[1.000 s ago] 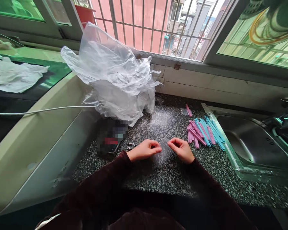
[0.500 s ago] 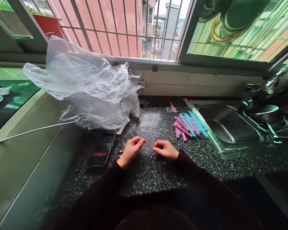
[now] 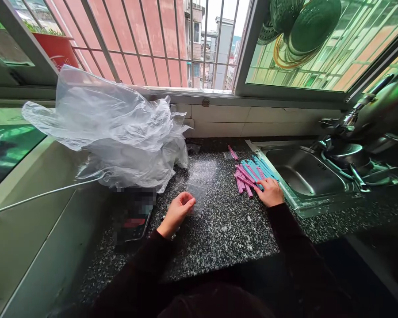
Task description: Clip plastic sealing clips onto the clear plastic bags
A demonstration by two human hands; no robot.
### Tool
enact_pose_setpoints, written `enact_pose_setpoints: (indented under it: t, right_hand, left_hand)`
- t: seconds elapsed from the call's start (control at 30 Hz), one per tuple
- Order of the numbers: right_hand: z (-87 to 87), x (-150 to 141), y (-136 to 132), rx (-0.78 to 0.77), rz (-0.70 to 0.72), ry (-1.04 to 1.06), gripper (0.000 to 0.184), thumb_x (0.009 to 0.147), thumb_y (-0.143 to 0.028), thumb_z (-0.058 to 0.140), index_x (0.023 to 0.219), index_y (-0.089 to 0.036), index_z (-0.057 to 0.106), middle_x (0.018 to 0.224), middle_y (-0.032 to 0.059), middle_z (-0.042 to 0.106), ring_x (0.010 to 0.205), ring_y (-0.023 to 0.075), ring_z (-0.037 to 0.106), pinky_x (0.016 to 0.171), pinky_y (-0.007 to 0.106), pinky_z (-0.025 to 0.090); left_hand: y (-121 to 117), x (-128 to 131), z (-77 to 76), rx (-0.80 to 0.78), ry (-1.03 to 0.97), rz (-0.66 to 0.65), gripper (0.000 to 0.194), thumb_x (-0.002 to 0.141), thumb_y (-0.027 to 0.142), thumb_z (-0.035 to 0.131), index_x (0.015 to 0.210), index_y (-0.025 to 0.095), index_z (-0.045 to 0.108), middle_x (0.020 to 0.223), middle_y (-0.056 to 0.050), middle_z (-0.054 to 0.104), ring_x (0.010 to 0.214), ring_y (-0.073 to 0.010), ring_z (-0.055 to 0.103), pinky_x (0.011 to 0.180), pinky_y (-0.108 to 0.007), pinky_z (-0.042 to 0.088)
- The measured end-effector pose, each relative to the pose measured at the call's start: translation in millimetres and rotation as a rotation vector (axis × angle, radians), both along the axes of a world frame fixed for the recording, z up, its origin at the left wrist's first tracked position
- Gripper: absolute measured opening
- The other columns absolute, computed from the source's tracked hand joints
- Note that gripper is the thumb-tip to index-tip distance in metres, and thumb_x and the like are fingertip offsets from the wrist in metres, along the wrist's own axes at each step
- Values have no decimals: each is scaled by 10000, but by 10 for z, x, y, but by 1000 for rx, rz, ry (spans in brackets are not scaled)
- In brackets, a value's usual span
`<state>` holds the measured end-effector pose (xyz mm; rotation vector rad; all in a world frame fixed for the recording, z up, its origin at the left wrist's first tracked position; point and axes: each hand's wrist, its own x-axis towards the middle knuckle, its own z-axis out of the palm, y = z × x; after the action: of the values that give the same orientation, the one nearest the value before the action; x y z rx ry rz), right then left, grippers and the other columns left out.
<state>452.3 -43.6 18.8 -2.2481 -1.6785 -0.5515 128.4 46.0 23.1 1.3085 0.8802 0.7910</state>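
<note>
My left hand (image 3: 178,212) is closed in a pinch on the edge of a small clear plastic bag (image 3: 197,194), which hangs just above or lies on the speckled counter. Over at the right, my right hand (image 3: 270,192) reaches the near side of a pile of flat blue strips (image 3: 248,167) and pink strips. Its thumb and finger close on the end of a pink strip (image 3: 247,181) on top of the pile. What exactly these narrow plastic strips are I cannot make out.
A big crumpled translucent plastic bag (image 3: 119,132) stands at the left, with a white cable (image 3: 53,194) beside it. A phone (image 3: 137,225) lies near my left wrist. One pink strip (image 3: 232,152) rests on a small packet behind the pile. A steel sink (image 3: 298,170) is at the right.
My right hand has left the clear bag and moved right to the pile, onto a pink strip. My left hand stays by the bag, which now tilts. The view has shifted slightly.
</note>
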Motion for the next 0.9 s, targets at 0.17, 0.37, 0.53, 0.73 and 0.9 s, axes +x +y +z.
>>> enact_pose_setpoints:
  t: [0.17,0.37,0.53,0.73,0.9]
  right_hand:
    - [-62,-14,35,8,45,-114,116,741,-271,587,764,-182,657,763,104,590,760,244,499,621,341,365]
    - [75,-269,98,118,166,-57,134,776,-263,545,750,-177,644,765,90,608,769,228,522,658,325,395]
    - [318,-781,241,188,454,82,111,785,-233,531,767,-172,622,749,65,634,765,203,549,703,305,421]
    - [310,-1297,357,195,649,407,88,795,-243,533,774,-187,597,719,48,626,718,176,555,673,299,437]
    - [91,-1361,328,143,682,564,92,789,-249,539,798,-189,609,719,50,621,678,168,552,630,300,450]
  left_hand:
    - [-5,2,23,-81,-51,-70,325,596,407,642,712,169,453,604,19,579,498,-85,458,508,-215,347]
    - [9,-7,24,-80,-27,-50,359,621,335,600,901,117,547,572,18,580,469,-84,412,486,-212,291]
    - [30,-16,45,-74,-46,21,387,628,289,576,964,97,566,598,15,574,486,-81,407,486,-209,286]
    - [17,-17,104,-120,-87,71,346,615,236,583,935,106,598,587,29,532,473,-65,393,472,-202,286]
    - [5,-21,108,-117,-128,97,318,610,223,590,908,116,615,558,44,474,466,-56,350,457,-197,262]
